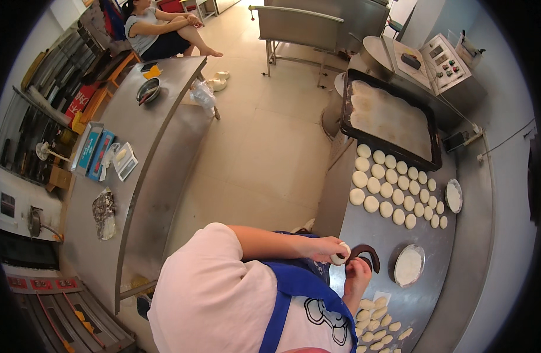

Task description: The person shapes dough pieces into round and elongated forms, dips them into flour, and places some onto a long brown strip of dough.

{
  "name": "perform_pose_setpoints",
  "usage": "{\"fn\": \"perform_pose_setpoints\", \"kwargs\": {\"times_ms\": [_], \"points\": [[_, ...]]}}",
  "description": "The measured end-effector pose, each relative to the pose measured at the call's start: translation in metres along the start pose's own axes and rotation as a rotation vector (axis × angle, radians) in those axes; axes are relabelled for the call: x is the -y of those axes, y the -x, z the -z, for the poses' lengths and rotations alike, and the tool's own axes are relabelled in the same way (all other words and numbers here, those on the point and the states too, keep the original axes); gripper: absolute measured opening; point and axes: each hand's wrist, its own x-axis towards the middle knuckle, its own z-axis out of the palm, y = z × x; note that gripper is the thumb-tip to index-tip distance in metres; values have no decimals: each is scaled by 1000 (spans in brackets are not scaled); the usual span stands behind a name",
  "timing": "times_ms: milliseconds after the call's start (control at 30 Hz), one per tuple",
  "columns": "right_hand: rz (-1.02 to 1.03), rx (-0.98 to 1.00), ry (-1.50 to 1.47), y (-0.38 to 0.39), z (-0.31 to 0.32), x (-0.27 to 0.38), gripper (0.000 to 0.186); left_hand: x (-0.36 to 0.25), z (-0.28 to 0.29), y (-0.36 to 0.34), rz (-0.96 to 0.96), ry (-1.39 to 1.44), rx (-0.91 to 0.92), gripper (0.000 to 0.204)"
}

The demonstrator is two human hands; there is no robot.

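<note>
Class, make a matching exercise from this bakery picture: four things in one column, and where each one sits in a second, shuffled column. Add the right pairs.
Things:
1. dough ball
2. dark baking tray
3. rows of round dough balls
4. metal bowl

Places:
A. on the long steel table at the left
B. at the far end of the right counter
C. held in the left hand
D. on the counter, just nearer than the tray

Pairs: 1-C, 2-B, 3-D, 4-A
</note>
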Motion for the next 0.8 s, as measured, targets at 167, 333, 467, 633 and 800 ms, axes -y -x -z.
{"fn": "perform_pose_setpoints", "kwargs": {"times_ms": [167,333,467,633,800], "points": [[457,-476,760,-12,83,-18,27,9,2,-39,56,79,-30,24],[548,-338,1498,-7,152,-60,25,14,-12,-47,92,98,1,22],[749,-425,1488,-9,145,-87,26,15,-17,-45,79,82,-70,21],[693,-561,1324,-13,150,-91,22,28,-3,-48,67,47,-74,24],[383,-671,990,-22,135,-68,17,31,-1,-43,98,104,-93,24]]}}
